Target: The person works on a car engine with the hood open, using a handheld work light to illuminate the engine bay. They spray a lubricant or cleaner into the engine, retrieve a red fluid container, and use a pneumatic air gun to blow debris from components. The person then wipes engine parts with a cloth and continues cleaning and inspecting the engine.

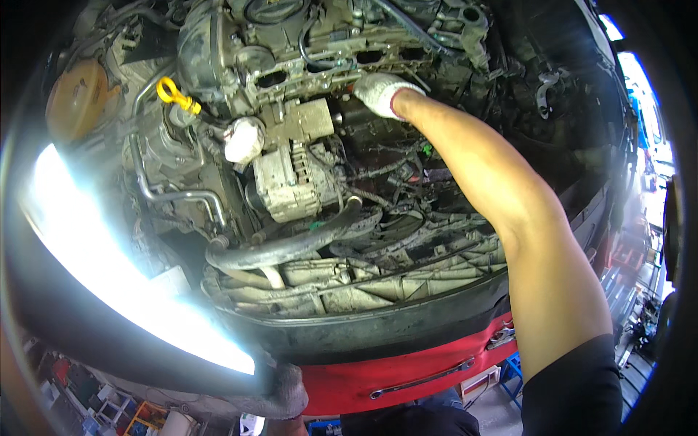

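Observation:
My right hand [382,94], in a white glove with a red cuff, reaches into the engine just below a row of open ports [371,56]; its fingertips are hidden among the parts. Below it sits an alternator [291,189], with a curved black hose [291,247] in front. At the lower edge, my left hand [280,392], also gloved, grips the end of a long, glaring work light [123,261]. A yellow dipstick loop [174,98] stands to the left of the ports.
An orange-tinted reservoir [76,98] is at upper left. A red mat [334,385] with a wrench [422,378] and other tools [502,334] lies along the car's front edge [327,334]. Bins and boxes [145,421] are below left; equipment [640,320] stands at right.

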`<state>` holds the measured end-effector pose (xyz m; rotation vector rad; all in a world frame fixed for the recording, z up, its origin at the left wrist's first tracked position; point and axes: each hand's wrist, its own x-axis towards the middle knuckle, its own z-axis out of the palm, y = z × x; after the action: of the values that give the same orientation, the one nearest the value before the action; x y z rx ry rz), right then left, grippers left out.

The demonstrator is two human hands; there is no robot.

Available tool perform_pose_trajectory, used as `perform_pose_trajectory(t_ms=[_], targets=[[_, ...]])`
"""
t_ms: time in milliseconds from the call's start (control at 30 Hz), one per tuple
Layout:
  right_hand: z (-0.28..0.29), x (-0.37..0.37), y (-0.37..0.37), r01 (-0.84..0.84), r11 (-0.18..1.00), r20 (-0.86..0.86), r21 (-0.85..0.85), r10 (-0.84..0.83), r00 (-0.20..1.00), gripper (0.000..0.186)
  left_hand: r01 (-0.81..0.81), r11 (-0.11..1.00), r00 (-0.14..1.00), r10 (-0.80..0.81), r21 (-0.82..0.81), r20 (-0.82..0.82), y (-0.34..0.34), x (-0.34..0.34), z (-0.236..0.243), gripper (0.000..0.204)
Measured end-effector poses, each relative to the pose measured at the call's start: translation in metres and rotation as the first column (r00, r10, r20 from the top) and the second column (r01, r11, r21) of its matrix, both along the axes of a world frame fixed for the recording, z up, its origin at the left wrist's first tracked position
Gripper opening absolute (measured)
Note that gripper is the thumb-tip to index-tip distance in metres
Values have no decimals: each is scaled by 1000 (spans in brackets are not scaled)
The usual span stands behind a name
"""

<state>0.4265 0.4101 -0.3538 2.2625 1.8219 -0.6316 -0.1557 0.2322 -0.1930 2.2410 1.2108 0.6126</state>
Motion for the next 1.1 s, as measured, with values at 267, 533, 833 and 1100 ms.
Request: perform_pose_trajectory(t_ms=[267, 533, 833, 1100], targets=[[142, -77, -56, 40, 925, 135, -378, 13, 991, 44, -298, 943, 898, 330, -150, 289, 7, 90, 34, 79], [279, -95, -190, 34, 988, -127, -149, -54, 990, 45, -320, 946, 925, 323, -49, 202, 20, 113, 72, 78], [243, -56, -263, 224, 952, -267, 207, -166, 949, 30, 34, 959, 972, 33, 280, -231, 61, 89, 96, 81], [249, -57, -258, 323, 937, -272, 136, -278, 921, 30, 280, 957, 903, -233, 83, -362, 61, 168, 126, 84]])
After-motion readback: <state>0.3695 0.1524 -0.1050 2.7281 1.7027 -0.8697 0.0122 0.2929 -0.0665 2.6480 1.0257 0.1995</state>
